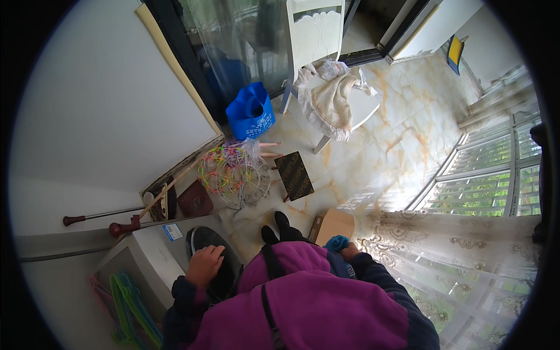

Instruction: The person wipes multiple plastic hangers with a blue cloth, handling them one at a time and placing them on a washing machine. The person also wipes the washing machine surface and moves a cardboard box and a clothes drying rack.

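Note:
My left hand rests on a dark, rounded object with a grey rim, at the edge of a white, box-shaped unit. Its fingers are loosely bent, and nothing shows held in them. A crumpled blue cloth is gripped in my right hand, low at my right side. Just beyond that cloth stands a cardboard box on the floor. Straight ahead of my dark shoes is a small stool with a dark, printed top.
A white chair bears a cream garment. Near it are a blue bag, a doll and colourful lattice balls. Stick handles and plastic hangers lie left; a sheer curtain hangs right.

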Action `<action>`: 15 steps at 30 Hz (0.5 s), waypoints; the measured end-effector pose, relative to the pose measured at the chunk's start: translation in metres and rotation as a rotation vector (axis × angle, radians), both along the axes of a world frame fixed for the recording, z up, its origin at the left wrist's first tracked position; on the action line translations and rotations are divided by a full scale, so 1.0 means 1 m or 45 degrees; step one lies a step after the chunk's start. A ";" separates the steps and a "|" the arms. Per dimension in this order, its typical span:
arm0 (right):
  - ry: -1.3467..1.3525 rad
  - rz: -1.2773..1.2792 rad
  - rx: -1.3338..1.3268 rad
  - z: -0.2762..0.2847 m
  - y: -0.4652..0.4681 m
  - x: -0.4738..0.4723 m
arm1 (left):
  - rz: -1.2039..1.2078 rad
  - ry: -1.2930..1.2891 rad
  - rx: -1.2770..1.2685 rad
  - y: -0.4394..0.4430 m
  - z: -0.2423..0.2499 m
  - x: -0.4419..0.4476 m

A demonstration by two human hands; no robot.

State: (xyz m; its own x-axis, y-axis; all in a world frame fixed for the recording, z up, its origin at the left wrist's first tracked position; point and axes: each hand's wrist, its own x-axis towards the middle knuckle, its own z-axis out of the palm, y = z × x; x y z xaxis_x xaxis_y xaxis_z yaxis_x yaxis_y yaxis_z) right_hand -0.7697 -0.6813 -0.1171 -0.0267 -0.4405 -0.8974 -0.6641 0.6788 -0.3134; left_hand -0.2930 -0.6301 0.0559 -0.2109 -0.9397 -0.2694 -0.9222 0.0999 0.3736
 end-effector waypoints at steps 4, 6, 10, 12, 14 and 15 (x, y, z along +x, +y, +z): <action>0.070 -0.033 -0.118 0.035 0.000 0.007 | -0.007 -0.021 0.092 0.004 -0.010 0.002; 0.138 -0.036 -0.187 0.041 -0.006 0.008 | 0.019 -0.036 0.135 0.004 -0.012 0.004; 0.282 0.007 -0.159 0.029 -0.023 -0.008 | 0.047 -0.086 0.165 0.001 -0.026 0.000; 0.046 0.026 -0.046 0.010 -0.030 -0.019 | 0.120 -0.160 0.332 -0.002 -0.039 -0.005; 0.108 -0.025 -0.116 -0.007 -0.027 -0.037 | 0.234 -0.246 0.650 -0.005 -0.057 -0.018; 0.260 -0.049 -0.200 -0.019 -0.020 -0.040 | 0.191 -0.151 0.620 -0.005 -0.063 -0.025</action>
